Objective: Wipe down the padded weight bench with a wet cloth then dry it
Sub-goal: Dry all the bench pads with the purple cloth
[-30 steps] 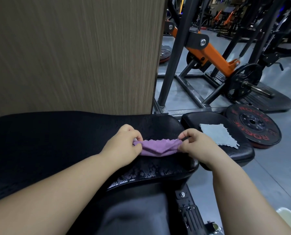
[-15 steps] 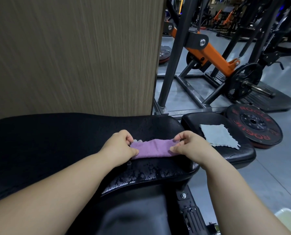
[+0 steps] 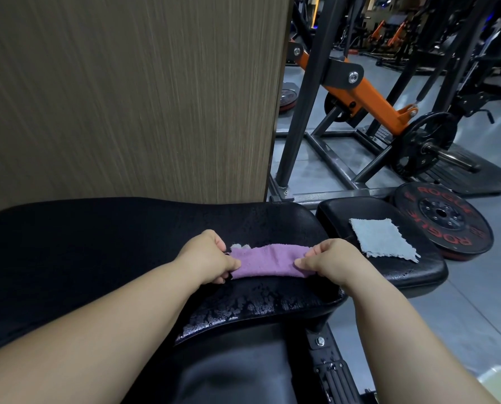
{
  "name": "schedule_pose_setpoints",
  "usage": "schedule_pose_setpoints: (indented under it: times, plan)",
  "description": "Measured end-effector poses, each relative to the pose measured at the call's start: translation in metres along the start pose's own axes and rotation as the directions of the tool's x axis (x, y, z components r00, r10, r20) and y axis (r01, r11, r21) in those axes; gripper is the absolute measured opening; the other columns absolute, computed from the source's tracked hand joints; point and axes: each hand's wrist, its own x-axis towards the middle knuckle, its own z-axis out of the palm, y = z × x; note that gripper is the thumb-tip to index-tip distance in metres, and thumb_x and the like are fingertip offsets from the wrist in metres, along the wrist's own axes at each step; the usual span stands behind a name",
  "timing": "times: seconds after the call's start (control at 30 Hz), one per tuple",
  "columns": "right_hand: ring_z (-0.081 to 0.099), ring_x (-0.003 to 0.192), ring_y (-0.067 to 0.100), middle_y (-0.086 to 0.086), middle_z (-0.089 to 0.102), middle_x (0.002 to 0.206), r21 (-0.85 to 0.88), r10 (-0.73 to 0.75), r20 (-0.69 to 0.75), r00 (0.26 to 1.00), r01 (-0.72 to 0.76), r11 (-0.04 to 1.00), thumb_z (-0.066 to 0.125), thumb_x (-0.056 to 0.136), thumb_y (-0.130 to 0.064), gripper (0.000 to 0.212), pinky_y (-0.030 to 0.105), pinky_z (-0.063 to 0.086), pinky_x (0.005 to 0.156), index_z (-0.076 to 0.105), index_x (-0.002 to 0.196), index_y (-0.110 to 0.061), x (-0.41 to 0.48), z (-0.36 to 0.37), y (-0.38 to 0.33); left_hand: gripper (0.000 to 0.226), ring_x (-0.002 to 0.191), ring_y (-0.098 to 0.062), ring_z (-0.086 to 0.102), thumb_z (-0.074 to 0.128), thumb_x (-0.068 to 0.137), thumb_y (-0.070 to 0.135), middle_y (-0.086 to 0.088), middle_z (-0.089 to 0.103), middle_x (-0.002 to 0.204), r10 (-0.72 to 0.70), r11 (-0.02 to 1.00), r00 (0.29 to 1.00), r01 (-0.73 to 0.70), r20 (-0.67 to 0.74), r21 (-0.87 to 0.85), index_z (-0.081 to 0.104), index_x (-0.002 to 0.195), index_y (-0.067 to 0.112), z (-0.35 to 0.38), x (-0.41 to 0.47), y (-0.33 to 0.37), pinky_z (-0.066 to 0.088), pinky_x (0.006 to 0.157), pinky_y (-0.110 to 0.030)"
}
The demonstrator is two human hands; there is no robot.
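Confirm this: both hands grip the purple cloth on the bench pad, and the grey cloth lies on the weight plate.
Wrong on one count: the head view shows the grey cloth lying on the smaller black pad, beside the weight plate. The rest stands.

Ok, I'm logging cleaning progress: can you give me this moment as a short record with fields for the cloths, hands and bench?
purple cloth: folded into a strip, on the bench pad
left hand: pinches the cloth's left end
right hand: pinches its right end
bench pad: black, with a wet patch near its front edge
grey cloth: flat on the seat pad, untouched
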Motion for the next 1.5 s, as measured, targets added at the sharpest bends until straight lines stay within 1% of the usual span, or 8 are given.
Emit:
schedule_pose_setpoints:
  times: [0.23, 0.4, 0.6, 0.87, 1.07, 1.2, 1.37, 1.5]
  plan:
    - [0.044, 0.061, 0.015, -0.004, 0.05, 0.058, 0.132, -0.185, -0.056, 0.981, 0.191, 0.973, 0.071, 0.08, -0.016, 0.025, 0.028, 0.037, 0.062, 0.053, 0.063, -0.019, -0.002, -0.001, -0.002, 0.024, 0.073, -0.026, 0.071, 0.074, 0.073, 0.012, -0.006, 0.073, 0.083, 0.067, 0.993, 0.997, -0.063, -0.043, 0.103, 0.059, 0.087, 0.025, 0.0, -0.002, 0.006, 0.06, 0.074, -0.04]
    - [0.032, 0.051, 0.011, -0.01, 0.04, 0.047, 0.525, -0.289, -0.157, 0.944, 0.328, 0.786, 0.058, 0.083, 0.008, 0.031, 0.03, 0.028, 0.054, 0.049, 0.071, -0.019, 0.0, -0.007, -0.009, 0.026, 0.066, -0.022, 0.062, 0.067, 0.076, -0.002, -0.009, 0.067, 0.08, 0.09, 0.97, 0.995, -0.095, -0.034, -0.223, 0.062, 0.093, 0.018, -0.005, -0.005, 0.019, 0.057, 0.076, -0.037]
    - [0.048, 0.064, 0.008, -0.006, 0.058, 0.065, 0.637, -0.331, -0.37, 0.868, 0.496, 0.59, 0.054, 0.084, 0.013, 0.036, 0.019, 0.038, 0.062, 0.061, 0.087, -0.022, -0.011, -0.019, -0.017, 0.032, 0.076, -0.016, 0.059, 0.061, 0.08, -0.006, -0.003, 0.061, 0.078, 0.229, 0.86, 0.973, -0.2, 0.006, -0.469, 0.064, 0.103, 0.016, -0.026, -0.016, 0.047, 0.053, 0.078, -0.033]
    - [0.053, 0.079, 0.012, -0.005, 0.062, 0.085, 0.65, -0.404, -0.486, 0.775, 0.63, 0.425, 0.071, 0.08, -0.005, 0.022, 0.025, 0.044, 0.077, 0.068, 0.086, -0.025, -0.024, -0.022, -0.027, 0.025, 0.069, -0.012, 0.059, 0.055, 0.084, -0.007, -0.002, 0.064, 0.073, 0.252, 0.886, 0.956, -0.166, 0.151, -0.433, 0.071, 0.089, 0.012, -0.031, -0.029, 0.056, 0.051, 0.068, -0.024]
    - [0.058, 0.087, 0.009, -0.011, 0.066, 0.088, 0.552, -0.473, -0.491, 0.732, 0.681, 0.48, 0.068, 0.082, 0.0, 0.028, 0.031, 0.045, 0.087, 0.067, 0.086, -0.027, -0.025, -0.022, -0.028, 0.021, 0.062, -0.01, 0.064, 0.057, 0.085, -0.011, -0.003, 0.064, 0.067, 0.173, 0.803, 0.928, 0.061, 0.33, -0.593, 0.063, 0.079, 0.009, -0.025, -0.032, 0.051, 0.055, 0.068, -0.024]
    - [0.06, 0.086, 0.004, -0.014, 0.068, 0.089, 0.481, -0.459, -0.502, 0.733, 0.677, 0.557, 0.067, 0.082, 0.003, 0.032, 0.028, 0.046, 0.087, 0.067, 0.09, -0.028, -0.024, -0.023, -0.026, 0.026, 0.058, -0.012, 0.065, 0.064, 0.079, -0.017, -0.001, 0.062, 0.058, 0.201, 0.818, 0.942, -0.011, 0.267, -0.576, 0.059, 0.076, 0.008, -0.023, -0.03, 0.049, 0.056, 0.063, -0.02]
    - [0.056, 0.07, -0.007, -0.017, 0.067, 0.087, 0.285, -0.39, -0.505, 0.77, 0.575, 0.767, 0.073, 0.08, -0.009, 0.036, 0.013, 0.046, 0.076, 0.067, 0.1, -0.038, -0.024, -0.022, -0.027, 0.023, 0.06, -0.012, 0.055, 0.077, 0.075, -0.004, 0.006, 0.055, 0.057, 0.247, 0.935, 0.969, -0.24, -0.007, -0.26, 0.063, 0.075, 0.014, -0.028, -0.024, 0.05, 0.05, 0.064, -0.022]
    - [0.059, 0.09, 0.004, -0.008, 0.066, 0.097, 0.103, -0.376, -0.55, 0.745, 0.508, 0.855, 0.077, 0.078, -0.019, 0.034, 0.021, 0.045, 0.088, 0.07, 0.107, -0.035, -0.02, -0.02, -0.025, 0.021, 0.071, -0.007, 0.055, 0.077, 0.08, 0.013, 0.008, 0.058, 0.077, 0.321, 0.946, 0.943, -0.324, -0.091, -0.02, 0.069, 0.093, 0.028, -0.035, -0.023, 0.054, 0.042, 0.066, -0.019]
